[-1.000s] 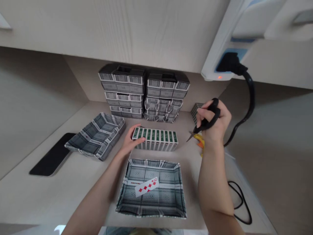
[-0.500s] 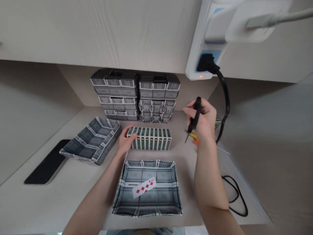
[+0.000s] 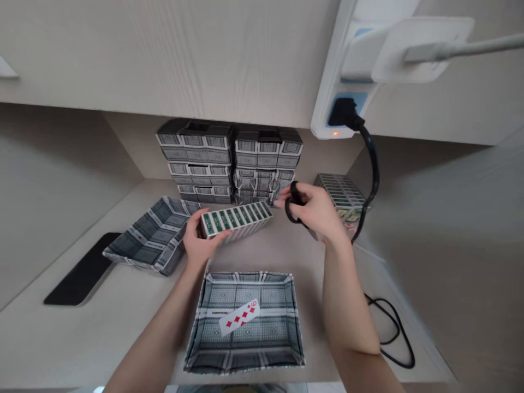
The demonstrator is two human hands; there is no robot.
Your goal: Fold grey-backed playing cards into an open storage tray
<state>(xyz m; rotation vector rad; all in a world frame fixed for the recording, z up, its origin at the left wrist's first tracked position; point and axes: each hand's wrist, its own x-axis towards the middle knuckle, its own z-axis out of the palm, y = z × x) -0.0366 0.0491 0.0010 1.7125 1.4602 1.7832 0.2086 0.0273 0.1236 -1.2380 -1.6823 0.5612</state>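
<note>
My left hand point(image 3: 200, 237) grips the left end of a row of green-and-white card boxes point(image 3: 237, 219), which sits tilted at an angle on the shelf. In my right hand point(image 3: 317, 210) is a pair of scissors point(image 3: 292, 204); their black handle loops show at the fingers, while the blades are hidden. Below the hands lies an open tray made of playing cards point(image 3: 245, 352), with a loose nine of diamonds point(image 3: 240, 316) in it. A second card tray point(image 3: 153, 234) rests at the left, beside my left hand.
Stacked card boxes point(image 3: 194, 155) stand against the back wall. Another pack of card boxes point(image 3: 341, 191) is behind my right hand. A black phone point(image 3: 82, 273) lies at the left. A power strip point(image 3: 333, 109) hangs overhead, its black cable point(image 3: 374, 164) dropping at the right.
My left hand has turned the row of card boxes, its right end swinging away from me. My right hand has moved left with the scissors, and the pack behind it shows more.
</note>
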